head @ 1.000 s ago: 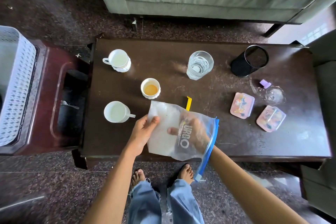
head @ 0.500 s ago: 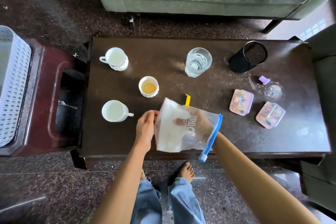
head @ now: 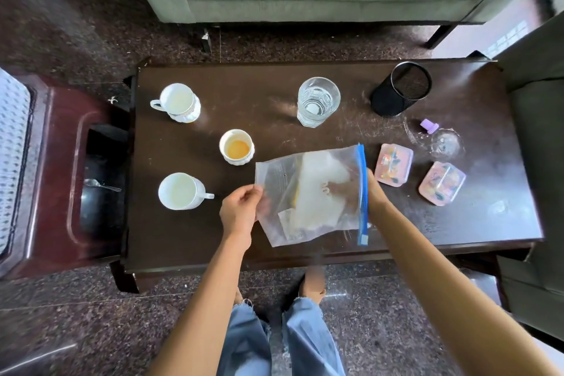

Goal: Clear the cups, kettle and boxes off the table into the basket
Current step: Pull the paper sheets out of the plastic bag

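The clear zip bag (head: 308, 192) has swung round since a second ago: its blue zip edge (head: 362, 192), which pointed down toward the near edge of the tabletop (head: 259, 94), now runs near-to-far along the bag's right side, and the bag has lifted slightly further over the tabletop. The left hand (head: 239, 212) pinches the bag's left edge in a narrow grip. The right hand (head: 370, 192) sits at the zip side, its fingers seen through the plastic, apparently inside the opening; how tightly it grips I cannot tell.

My reading is that the bag is being held open or adjusted, not yet carried anywhere. Nothing on the tabletop has moved. The three white cups (head: 183, 191) stand at the left, the glass (head: 318, 101) at the far middle and the two pink boxes (head: 395, 164) at the right. The white basket (head: 12, 143) shows only at the far left edge of view, well apart, so clearing has barely begun. No kettle is clearly visible.
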`<action>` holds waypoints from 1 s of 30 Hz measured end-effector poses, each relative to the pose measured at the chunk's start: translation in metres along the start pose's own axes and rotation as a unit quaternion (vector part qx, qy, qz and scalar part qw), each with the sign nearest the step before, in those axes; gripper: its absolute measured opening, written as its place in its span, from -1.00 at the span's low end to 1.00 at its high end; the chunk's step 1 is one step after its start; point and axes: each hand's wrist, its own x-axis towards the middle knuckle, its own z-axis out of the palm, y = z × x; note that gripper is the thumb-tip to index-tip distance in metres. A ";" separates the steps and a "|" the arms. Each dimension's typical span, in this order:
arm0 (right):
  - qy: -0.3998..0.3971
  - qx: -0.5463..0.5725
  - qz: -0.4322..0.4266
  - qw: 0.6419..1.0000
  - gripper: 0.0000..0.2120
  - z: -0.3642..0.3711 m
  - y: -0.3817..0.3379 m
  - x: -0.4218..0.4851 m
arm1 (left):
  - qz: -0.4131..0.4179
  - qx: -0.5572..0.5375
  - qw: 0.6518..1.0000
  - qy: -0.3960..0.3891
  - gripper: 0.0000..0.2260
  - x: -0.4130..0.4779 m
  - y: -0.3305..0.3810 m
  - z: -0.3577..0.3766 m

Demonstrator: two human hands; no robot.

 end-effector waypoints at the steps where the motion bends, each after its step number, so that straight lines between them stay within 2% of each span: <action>1: 0.007 -0.037 -0.019 0.999 -0.84 -0.008 -0.002 -0.002 | 0.000 -0.005 1.000 0.015 -0.90 0.001 0.000 0.001; 3: 0.049 -0.045 -0.026 0.997 -0.78 -0.023 -0.005 -0.004 | 0.005 -0.017 0.999 0.037 -0.93 0.002 0.000 0.004; 5: 0.109 0.026 -0.033 0.993 -0.76 -0.038 -0.009 -0.007 | 0.009 -0.006 0.999 0.051 -0.90 0.004 -0.001 0.007; 9: 0.241 0.064 -0.087 0.965 -0.75 -0.066 -0.016 -0.016 | 0.032 0.059 0.995 0.075 -0.81 0.003 0.001 0.010; 12: 0.350 -0.045 -0.148 0.924 -0.68 -0.069 -0.025 -0.025 | 0.134 0.190 0.964 0.129 -0.77 -0.014 0.013 0.011; 14: 0.378 -0.115 -0.194 0.898 -0.64 -0.058 -0.033 -0.034 | 0.228 0.233 0.931 0.164 -0.74 -0.031 0.022 0.016; 16: 0.350 -0.132 -0.223 0.900 -0.60 -0.039 -0.039 -0.043 | 0.311 0.226 0.908 0.165 -0.78 -0.052 0.033 0.027; 17: 0.335 -0.140 -0.231 0.903 -0.58 -0.027 -0.042 -0.048 | 0.322 0.190 0.917 0.138 -0.82 -0.062 0.040 0.035; 20: 0.267 -0.140 -0.264 0.916 -0.58 0.011 -0.045 -0.063 | 0.210 0.027 0.977 -0.038 -0.87 -0.082 0.063 0.061; 22: 0.189 -0.090 -0.265 0.941 -0.58 0.029 -0.041 -0.069 | 0.143 -0.044 0.979 -0.142 -0.80 -0.091 0.070 0.075; 25: 0.069 0.011 -0.212 0.975 -0.43 0.040 -0.033 -0.072 | 0.098 -0.082 0.972 -0.199 -0.60 -0.091 0.070 0.081; 28: -0.026 0.095 -0.172 0.980 -0.27 0.038 -0.028 -0.072 | 0.054 -0.124 0.963 -0.233 -0.34 -0.084 0.066 0.074; 30: -0.053 0.063 -0.171 0.982 -0.31 0.035 -0.026 -0.073 | 0.048 -0.117 0.962 -0.240 -0.39 -0.079 0.063 0.069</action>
